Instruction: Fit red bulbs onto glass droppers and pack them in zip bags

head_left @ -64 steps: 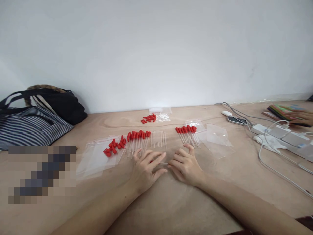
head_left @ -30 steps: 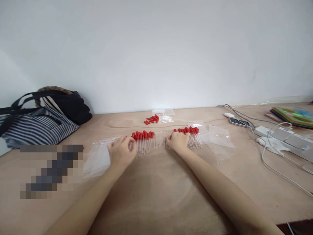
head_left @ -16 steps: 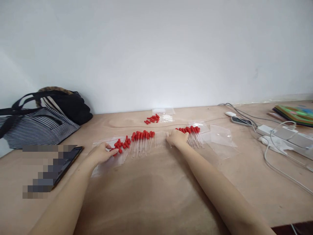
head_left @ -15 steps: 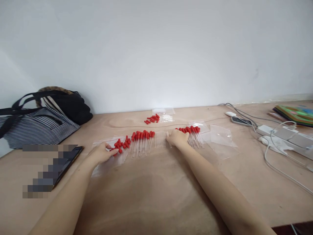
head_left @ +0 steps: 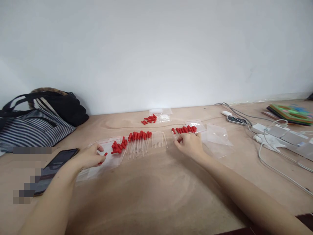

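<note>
My left hand [head_left: 90,157] is closed on a red rubber bulb [head_left: 105,154], with red also showing below the thumb. It is over a clear plastic bag [head_left: 111,163], just left of a pile of loose red bulbs [head_left: 118,147]. A row of droppers with red bulbs [head_left: 139,137] lies right of the pile. Bare clear tubes [head_left: 156,139] lie side by side in the middle, with a single tube [head_left: 165,139] slightly apart. My right hand [head_left: 190,145] pinches the lower part of a red-topped dropper [head_left: 173,131], the leftmost of another row partly hidden behind the hand.
More red bulbs [head_left: 149,119] and bagged tubes [head_left: 163,118] lie farther back. Flat plastic bags [head_left: 217,137] are at right, beside a power strip [head_left: 281,132] with cables. A phone [head_left: 57,168] and a striped bag [head_left: 34,127] are at left.
My left hand has drawn back left from the pile with a red bulb. My right hand has moved right and nearer, away from the bare tubes. The view has shifted slightly.
</note>
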### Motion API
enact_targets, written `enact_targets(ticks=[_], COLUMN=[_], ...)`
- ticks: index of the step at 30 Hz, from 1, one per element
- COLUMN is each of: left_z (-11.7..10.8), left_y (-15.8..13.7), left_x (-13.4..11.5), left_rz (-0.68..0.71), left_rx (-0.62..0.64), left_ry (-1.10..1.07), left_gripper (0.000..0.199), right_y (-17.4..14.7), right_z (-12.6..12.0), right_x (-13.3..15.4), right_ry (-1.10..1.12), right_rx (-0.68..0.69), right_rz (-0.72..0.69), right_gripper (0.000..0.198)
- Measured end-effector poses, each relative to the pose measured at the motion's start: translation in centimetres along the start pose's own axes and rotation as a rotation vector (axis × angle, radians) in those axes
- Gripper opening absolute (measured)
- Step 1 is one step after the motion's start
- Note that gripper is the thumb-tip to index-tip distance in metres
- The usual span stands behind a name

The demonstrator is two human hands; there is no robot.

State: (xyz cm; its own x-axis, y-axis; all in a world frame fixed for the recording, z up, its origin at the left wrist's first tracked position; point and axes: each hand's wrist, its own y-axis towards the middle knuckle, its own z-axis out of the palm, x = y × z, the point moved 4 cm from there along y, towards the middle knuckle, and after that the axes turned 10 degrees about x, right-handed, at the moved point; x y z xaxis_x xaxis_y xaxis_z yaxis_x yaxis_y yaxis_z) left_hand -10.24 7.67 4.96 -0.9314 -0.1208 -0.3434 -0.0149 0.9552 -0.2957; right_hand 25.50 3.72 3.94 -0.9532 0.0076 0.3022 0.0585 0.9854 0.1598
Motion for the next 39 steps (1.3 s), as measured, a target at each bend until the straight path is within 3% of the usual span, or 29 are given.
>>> enact_targets(ticks=[2, 6, 8, 10, 13, 17, 22, 39], left_z=[0.1, 2.4, 4.5, 6.7, 9.9, 11.5, 11.8, 12.2], left_y=[-1.1, -3.7, -4.5, -4.8, -4.8, -4.8, -4.6, -4.8], left_x=[-1.0, -6.7, -9.9, -12.2, -13.9, -14.3, -13.9, -14.0], left_rz=[0.072, 0.507, 0.697, 0.781, 0.821, 0.894, 0.913, 0.907], left_rx=[0.170, 0.381, 0.283, 0.125, 0.054, -0.021, -0.092, -0.166], left_ry=[-0.025, -0.065, -0.063, -0.075, -0.119, -0.137, -0.090, -0.077], left_gripper=[0.023, 0.021, 0.020, 0.020, 0.019, 0.014, 0.017, 0.013], right_y=[-1.1, -3.0, -3.9, -4.5, -5.0, -5.2, -5.6, -6.2], right_z=[0.0, 0.4, 0.5, 0.8, 1.3, 1.9, 2.7, 3.2], right_x=[-0.4, -0.7, -0.6, -0.6, -0.6, -0.3, 0.4, 1.2], right_ry=[0.020, 0.051, 0.049, 0.049, 0.060, 0.074, 0.102, 0.121], right_rx=[-0.051, -0.113, -0.162, -0.188, -0.158, -0.117, -0.074, -0.167], right_rz=[-0.107, -0.359, -0.470, -0.548, -0.593, -0.595, -0.641, -0.630], right_gripper=[0.020, 0.017, 0.016, 0.017, 0.020, 0.015, 0.012, 0.014])
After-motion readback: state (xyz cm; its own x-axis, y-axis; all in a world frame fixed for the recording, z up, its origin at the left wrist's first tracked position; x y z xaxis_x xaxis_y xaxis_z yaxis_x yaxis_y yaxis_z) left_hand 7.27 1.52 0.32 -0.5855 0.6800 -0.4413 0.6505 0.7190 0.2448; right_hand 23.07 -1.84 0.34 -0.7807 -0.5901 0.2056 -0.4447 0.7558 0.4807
